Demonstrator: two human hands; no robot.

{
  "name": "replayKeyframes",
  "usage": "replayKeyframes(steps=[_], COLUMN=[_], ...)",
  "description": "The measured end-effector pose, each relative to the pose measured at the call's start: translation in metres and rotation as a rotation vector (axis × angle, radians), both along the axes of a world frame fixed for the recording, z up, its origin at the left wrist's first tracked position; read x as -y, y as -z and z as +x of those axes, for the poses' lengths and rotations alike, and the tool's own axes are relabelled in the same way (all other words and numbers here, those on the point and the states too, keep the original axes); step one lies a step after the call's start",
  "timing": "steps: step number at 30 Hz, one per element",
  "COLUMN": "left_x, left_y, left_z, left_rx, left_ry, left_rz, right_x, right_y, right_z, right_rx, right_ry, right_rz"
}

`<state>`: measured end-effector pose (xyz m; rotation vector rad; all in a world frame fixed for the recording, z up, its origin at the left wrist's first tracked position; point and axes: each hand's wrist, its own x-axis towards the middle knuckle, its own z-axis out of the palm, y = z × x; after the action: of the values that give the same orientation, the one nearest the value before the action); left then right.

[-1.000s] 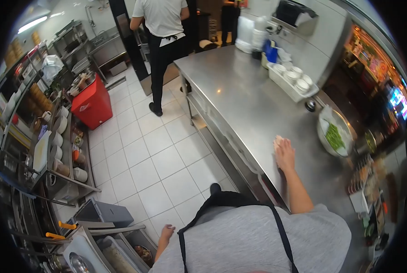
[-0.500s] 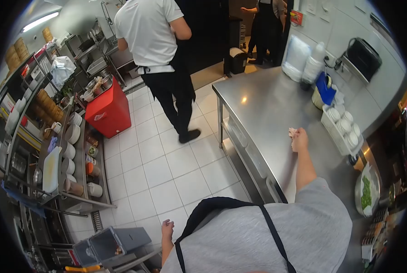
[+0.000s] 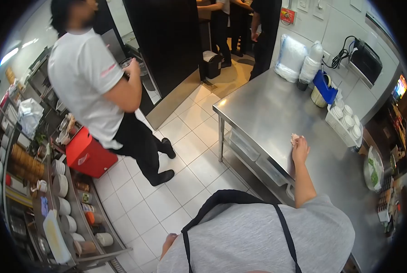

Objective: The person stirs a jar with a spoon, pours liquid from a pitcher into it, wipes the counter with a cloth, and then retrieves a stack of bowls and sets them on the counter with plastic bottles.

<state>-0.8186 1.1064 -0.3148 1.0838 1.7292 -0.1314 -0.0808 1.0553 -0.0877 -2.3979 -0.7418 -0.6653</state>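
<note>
My right hand [image 3: 301, 150] is closed on a crumpled pale cloth [image 3: 295, 138], close to the front edge of the stainless steel table [image 3: 267, 109]. The cloth appears to touch the tabletop, bunched at my fingertips. Low beside my apron hangs my left hand [image 3: 170, 240], away from the table. Its fingers are mostly out of sight, so their state does not show.
Along the wall stand wrapped white containers [image 3: 290, 59], a blue-and-cream holder [image 3: 324, 91] and a crate of white cups [image 3: 344, 120]. A co-worker [image 3: 89, 82] stands left, near a red bin [image 3: 87, 152]. Shelves of bowls [image 3: 63, 204] line the left.
My right hand has moved slightly nearer the table's front edge with the cloth. My left hand has dropped partly behind my body. The co-worker has turned and shows a glass in hand.
</note>
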Motion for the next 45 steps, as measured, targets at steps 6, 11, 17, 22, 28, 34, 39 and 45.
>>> replayKeyframes(steps=[6,11,17,22,28,34,39,45], left_x=[-0.175,-0.236,-0.246,-0.26,-0.286,-0.409,-0.599,-0.822], left_y=[-0.019,-0.049,-0.032,-0.025,-0.009,0.021,-0.042,-0.204], left_z=[0.016,0.12,0.2,0.179,0.129,0.132,0.161,0.226], left_rx=[-0.073,0.259,0.29,0.19,0.094,0.198,0.302,0.44], left_ry=[0.057,0.007,0.259,0.094,-0.092,-0.033,0.065,-0.149], left_rz=[0.313,0.412,0.248,0.226,0.138,0.143,0.425,1.105], right_x=[-0.035,-0.135,-0.342,-0.468,-0.555,-0.588,-0.581,-0.504], right_y=[-0.058,-0.077,-0.103,-0.144,-0.122,-0.075,-0.079,-0.085], right_z=[0.004,0.029,0.023,-0.047,-0.115,-0.115,-0.049,0.007], right_rx=[-0.499,-0.071,-0.211,-0.417,-0.688,-0.716,-0.639,-0.66], right_ry=[0.251,0.096,-0.758,-1.165,-1.455,-1.455,-1.008,-0.437], right_rz=[-0.188,0.122,0.349,0.282,-0.013,-0.463,-0.338,-0.18])
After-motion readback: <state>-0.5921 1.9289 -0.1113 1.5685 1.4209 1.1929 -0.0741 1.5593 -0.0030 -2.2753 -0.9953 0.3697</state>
